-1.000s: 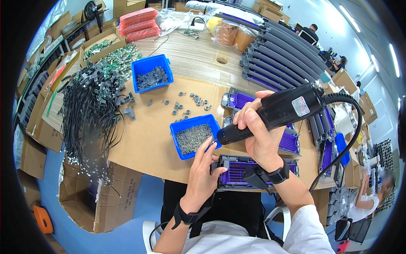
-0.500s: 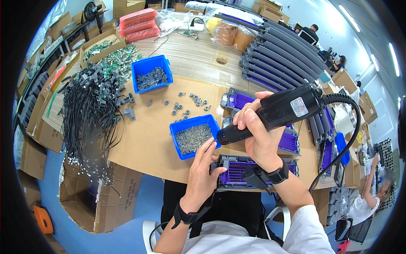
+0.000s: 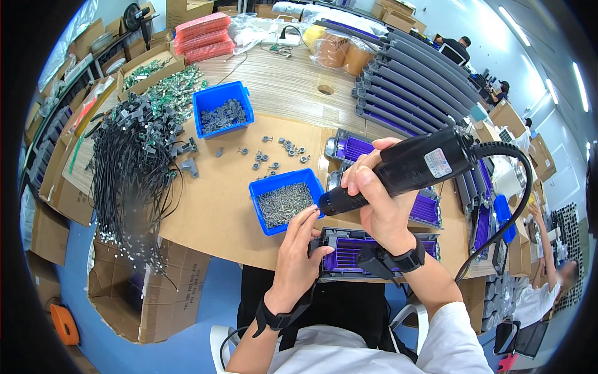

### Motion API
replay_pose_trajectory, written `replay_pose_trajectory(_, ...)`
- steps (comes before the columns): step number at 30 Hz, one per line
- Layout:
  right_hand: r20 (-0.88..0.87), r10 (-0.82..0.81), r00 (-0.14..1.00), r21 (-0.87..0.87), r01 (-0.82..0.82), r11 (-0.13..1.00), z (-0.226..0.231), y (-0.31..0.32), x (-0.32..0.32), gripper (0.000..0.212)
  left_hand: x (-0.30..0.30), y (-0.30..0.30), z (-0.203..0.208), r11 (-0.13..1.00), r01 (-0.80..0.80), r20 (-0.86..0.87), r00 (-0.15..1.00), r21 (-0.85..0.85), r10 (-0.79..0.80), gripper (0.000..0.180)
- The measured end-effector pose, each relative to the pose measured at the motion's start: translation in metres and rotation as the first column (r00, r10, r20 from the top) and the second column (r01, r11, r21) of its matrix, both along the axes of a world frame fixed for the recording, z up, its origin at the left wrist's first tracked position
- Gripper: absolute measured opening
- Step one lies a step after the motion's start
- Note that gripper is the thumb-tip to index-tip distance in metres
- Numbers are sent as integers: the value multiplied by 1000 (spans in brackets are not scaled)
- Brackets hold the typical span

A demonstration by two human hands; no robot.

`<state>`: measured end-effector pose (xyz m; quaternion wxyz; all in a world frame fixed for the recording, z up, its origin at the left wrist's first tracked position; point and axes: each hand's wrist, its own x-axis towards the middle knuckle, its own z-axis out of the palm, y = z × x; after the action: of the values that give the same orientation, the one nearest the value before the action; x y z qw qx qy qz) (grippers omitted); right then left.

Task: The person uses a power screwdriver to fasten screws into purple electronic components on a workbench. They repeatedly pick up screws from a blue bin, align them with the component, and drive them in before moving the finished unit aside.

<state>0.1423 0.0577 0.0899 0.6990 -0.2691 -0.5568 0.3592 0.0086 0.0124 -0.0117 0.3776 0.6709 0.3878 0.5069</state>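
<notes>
Currently, the right hand (image 3: 389, 212) is gripping a power screwdriver (image 3: 405, 167), the left hand (image 3: 295, 258) is resting beside its tip, pinch indeterminable, the purple housing (image 3: 349, 255) beneath lying apparently unfinished.

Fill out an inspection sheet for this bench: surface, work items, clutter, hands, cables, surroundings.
Surface: wood-grain table, partly covered by a cardboard sheet.
Work items: black power driver, blue screw bin, grey-and-purple housing at the near edge.
Clutter: loose round grey pieces on the cardboard; green circuit boards heaped at far left.
Hands: right hand grips the driver; left hand has fingertips at its tip; whether they hold a screw is unclear.
Cables: thick driver cable loops at right; tangled black wires hang over the table edge.
Surroundings: open cardboard box on blue floor; co-worker in white at right.
</notes>
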Motion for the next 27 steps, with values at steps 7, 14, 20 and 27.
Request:
replay_pose_trajectory(7, 57, -24, 998, -25, 25, 999, 9, -5, -4, 43, 0, 0, -1, 1000, -11, -5, 1000, -2, 11, 70)
replay_pose_trajectory(14, 7, 38, 999, 16, -39, 999, 2, -2, 1, 41, 0, 0, -1, 1000, -2, -4, 1000, 16, 2, 70)
replay_pose_trajectory(20, 21, 36, 999, -3, -36, 999, 1, -2, 1, 41, -1, 0, 1, 1000, 1, -16, 1000, 20, -1, 70)
replay_pose_trajectory(27, 53, 40, 998, -5, -40, 999, 0, -1, 2, 41, -1, 0, 2, 999, -1, -18, 1000, 32, 2, 68)
